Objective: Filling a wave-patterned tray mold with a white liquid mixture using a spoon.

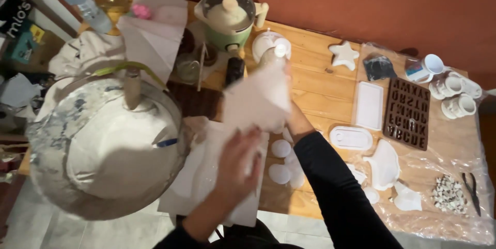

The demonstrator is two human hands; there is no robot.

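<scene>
A white sheet (pixel 257 99) is held up above the wooden table (pixel 320 88) between two hands. The right hand (pixel 295 117), largely hidden behind the sheet, is closed on its right edge, though the fingers cannot be seen clearly. The left hand (pixel 237 163) is spread flat with fingers open against the sheet's lower edge, pressed to it rather than clamped around it. Taking the sheet as the landmark: just left of it a large grey bowl (pixel 103 145) of white plaster is seen, with a stick (pixel 133 87) standing in it. Behind the sheet a green cooker (pixel 227 16) with a glass lid is placed, and a white cup (pixel 266 42) sits just beside that. Below the sheet, white discs (pixel 281 161) lie on the table, near a white cloth (pixel 206 176) under the left hand. To the right, well apart, a star mould (pixel 344 55), a white rectangular tray (pixel 370 105), an oval mould (pixel 351 138) and a brown letter mould (pixel 408 113) are laid out. Farther right, small pebbles (pixel 448 193) and pliers (pixel 471 189) rest on plastic film (pixel 439 223).
</scene>
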